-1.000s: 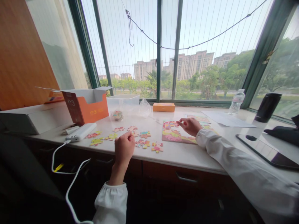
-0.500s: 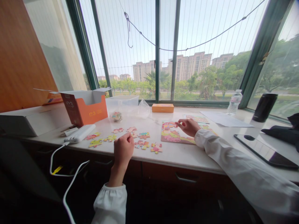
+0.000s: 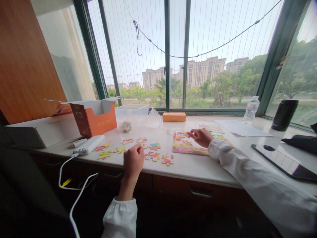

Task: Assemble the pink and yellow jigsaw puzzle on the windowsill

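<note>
Resting on the white surface (image 3: 193, 165) by the window, the left hand (image 3: 133, 161) is curled up, and its fingers (image 3: 139, 149) pinch a small puzzle piece (image 3: 142, 146) at the tips. More loose puzzle pieces (image 3: 152, 155) lie spread out just beside that hand, some pink, some yellow, some blue. The right hand (image 3: 201, 137) lies on the puzzle board (image 3: 184, 145), which sits flat on the surface to the right of the loose pieces. Its fingers (image 3: 192, 135) are bent and press down on the top part of the picture; I cannot tell if they grip a piece there. Both arms wear white sleeves (image 3: 250, 175). To the left, an open orange box (image 3: 95, 119) stands near a white power bank (image 3: 89, 144) with a white cable (image 3: 74, 195) hanging off the edge. A clear plastic tub (image 3: 131, 111) and a small bag of pieces (image 3: 125, 126) are behind the loose pieces. A little orange box (image 3: 174, 116) sits close to the window. Far to the right stand a water bottle (image 3: 250, 109) and a black cup (image 3: 283, 114), with a dark tablet (image 3: 284, 162) lying flat near them.
</note>
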The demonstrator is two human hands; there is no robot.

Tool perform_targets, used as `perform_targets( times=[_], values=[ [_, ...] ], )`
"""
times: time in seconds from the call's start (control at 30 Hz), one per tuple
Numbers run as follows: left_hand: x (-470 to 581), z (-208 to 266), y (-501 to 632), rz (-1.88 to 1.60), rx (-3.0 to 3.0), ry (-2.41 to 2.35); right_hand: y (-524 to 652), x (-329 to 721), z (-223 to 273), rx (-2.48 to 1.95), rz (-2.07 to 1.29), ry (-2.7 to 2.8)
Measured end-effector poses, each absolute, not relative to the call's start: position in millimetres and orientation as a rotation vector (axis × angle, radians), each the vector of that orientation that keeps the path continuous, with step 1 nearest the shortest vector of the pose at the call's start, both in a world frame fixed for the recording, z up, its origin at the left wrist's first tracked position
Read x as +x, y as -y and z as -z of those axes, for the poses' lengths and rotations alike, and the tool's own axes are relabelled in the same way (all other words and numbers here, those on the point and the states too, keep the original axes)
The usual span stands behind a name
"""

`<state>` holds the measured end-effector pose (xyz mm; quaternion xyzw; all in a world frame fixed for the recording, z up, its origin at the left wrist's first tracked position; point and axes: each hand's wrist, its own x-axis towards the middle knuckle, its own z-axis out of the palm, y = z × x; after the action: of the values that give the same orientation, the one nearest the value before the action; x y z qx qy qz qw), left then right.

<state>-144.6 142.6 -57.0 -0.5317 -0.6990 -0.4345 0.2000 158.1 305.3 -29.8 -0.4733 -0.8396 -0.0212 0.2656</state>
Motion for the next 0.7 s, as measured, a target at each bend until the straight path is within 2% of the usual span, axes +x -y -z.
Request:
perform_targets(
  times=[0.43, 0.57, 0.7],
  values=[
    [-134, 62, -125, 1.446, -1.516, 1.856, -311, 159, 40, -1.230, 0.028, 2.322],
    [-93, 95, -82, 1.609, -1.743, 1.751, -325, 163, 53, -1.157, 0.002, 2.366],
    [-45, 146, -46, 1.489, -2.224, 1.828, -334, 167, 62, -1.129, -0.004, 2.393]
  ],
)
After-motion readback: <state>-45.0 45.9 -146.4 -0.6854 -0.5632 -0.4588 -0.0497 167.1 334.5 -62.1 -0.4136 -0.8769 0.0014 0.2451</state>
